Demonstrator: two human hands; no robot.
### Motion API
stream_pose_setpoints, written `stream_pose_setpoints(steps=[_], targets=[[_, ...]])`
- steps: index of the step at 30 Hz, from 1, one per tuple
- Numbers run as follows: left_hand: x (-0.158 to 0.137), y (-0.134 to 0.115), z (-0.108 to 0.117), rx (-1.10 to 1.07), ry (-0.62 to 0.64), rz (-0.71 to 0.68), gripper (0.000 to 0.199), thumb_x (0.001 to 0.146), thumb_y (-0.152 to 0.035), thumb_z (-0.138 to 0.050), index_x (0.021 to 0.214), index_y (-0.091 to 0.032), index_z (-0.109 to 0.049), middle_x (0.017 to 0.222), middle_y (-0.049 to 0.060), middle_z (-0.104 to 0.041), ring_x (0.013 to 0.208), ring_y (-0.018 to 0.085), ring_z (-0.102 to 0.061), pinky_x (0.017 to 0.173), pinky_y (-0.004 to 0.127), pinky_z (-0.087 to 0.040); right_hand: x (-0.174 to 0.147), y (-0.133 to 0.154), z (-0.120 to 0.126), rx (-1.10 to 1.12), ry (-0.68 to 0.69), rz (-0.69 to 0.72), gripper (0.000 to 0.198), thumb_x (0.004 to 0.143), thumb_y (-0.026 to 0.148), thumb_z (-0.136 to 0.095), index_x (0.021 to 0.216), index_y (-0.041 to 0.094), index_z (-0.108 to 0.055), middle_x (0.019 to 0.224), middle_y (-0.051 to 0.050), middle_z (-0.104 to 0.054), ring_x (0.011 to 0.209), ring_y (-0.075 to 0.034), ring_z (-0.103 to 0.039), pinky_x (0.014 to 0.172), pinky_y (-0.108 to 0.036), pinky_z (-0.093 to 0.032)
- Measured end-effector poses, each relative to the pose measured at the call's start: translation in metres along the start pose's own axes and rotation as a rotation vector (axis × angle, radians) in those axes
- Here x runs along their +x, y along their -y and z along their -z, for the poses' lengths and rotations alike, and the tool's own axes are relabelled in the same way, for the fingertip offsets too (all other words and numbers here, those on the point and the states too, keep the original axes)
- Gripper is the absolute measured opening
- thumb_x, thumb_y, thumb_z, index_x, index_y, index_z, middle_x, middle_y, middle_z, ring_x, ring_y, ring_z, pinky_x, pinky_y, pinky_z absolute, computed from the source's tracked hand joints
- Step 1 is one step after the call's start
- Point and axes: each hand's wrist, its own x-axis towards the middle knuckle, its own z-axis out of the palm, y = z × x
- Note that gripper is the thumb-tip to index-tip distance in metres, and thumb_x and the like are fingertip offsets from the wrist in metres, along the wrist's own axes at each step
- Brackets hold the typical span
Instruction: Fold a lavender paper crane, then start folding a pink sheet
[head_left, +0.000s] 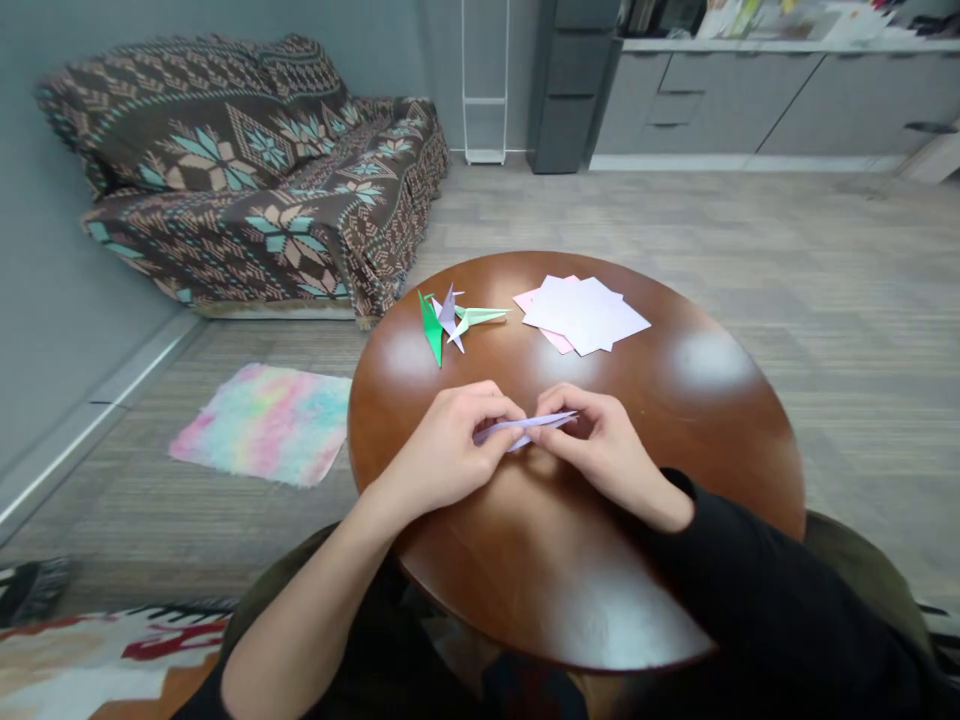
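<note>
A narrow folded piece of lavender paper (525,425) lies just above the round brown table (675,420), pinched from both ends. My left hand (457,440) grips its left end with thumb and fingers. My right hand (600,445) grips its right end, the wrist in a black sleeve. Both hands rest on the tabletop near its middle. Farther back lie three folded paper figures: a green one (431,328), a lavender one (449,315) and a pale green one (480,318).
A loose stack of white and pink paper sheets (585,312) lies at the table's far side. A patterned brown sofa (255,170) stands at the back left, a pastel fluffy mat (266,422) on the floor left, grey cabinets (735,100) behind.
</note>
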Motion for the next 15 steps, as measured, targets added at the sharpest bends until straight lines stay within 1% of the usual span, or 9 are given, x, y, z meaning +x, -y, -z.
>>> stream_pose_setpoints(steps=[3, 6, 8, 11, 15], targets=[[-0.001, 0.001, 0.006, 0.028, 0.058, 0.0, 0.016, 0.092, -0.015, -0.065, 0.085, -0.018, -0.079, 0.08, 0.0, -0.068, 0.071, 0.013, -0.059, 0.067, 0.026, -0.039, 0.0, 0.0, 0.0, -0.053, 0.03, 0.004, 0.017, 0.087, 0.029, -0.077, 0.076, 0.019, -0.068, 0.079, -0.001, -0.064, 0.072, -0.015, -0.057, 0.064, -0.029, -0.043], [0.0, 0.004, 0.005, 0.013, 0.095, 0.019, 0.012, 0.093, -0.023, -0.067, 0.09, -0.018, -0.078, 0.082, 0.0, -0.072, 0.076, 0.015, -0.064, 0.072, 0.027, -0.041, -0.001, 0.0, -0.001, -0.048, -0.005, 0.016, 0.018, 0.086, 0.025, -0.076, 0.072, 0.019, -0.067, 0.079, 0.0, -0.063, 0.071, -0.014, -0.057, 0.065, -0.029, -0.043], [0.001, 0.008, 0.002, -0.026, 0.108, 0.026, 0.01, 0.092, -0.024, -0.069, 0.092, -0.019, -0.078, 0.084, 0.0, -0.074, 0.079, 0.016, -0.066, 0.075, 0.027, -0.043, -0.001, 0.0, -0.002, -0.04, -0.035, 0.018, 0.02, 0.085, 0.022, -0.075, 0.068, 0.019, -0.065, 0.078, 0.001, -0.061, 0.069, -0.013, -0.055, 0.064, -0.028, -0.042], [0.002, 0.012, -0.002, -0.092, 0.083, 0.043, 0.007, 0.089, -0.023, -0.073, 0.087, -0.019, -0.079, 0.083, 0.0, -0.074, 0.079, 0.016, -0.067, 0.076, 0.027, -0.044, -0.002, 0.0, -0.004, -0.035, -0.066, 0.019, 0.022, 0.082, 0.019, -0.076, 0.064, 0.018, -0.064, 0.077, 0.001, -0.059, 0.067, -0.012, -0.054, 0.062, -0.028, -0.04], [0.004, 0.014, -0.004, -0.198, 0.044, 0.112, 0.007, 0.084, -0.023, -0.078, 0.079, -0.019, -0.08, 0.079, 0.001, -0.075, 0.075, 0.016, -0.067, 0.072, 0.026, -0.045, -0.001, 0.001, -0.005, -0.024, -0.09, 0.005, 0.022, 0.082, 0.022, -0.077, 0.063, 0.019, -0.065, 0.075, 0.001, -0.06, 0.065, -0.012, -0.053, 0.061, -0.028, -0.039]])
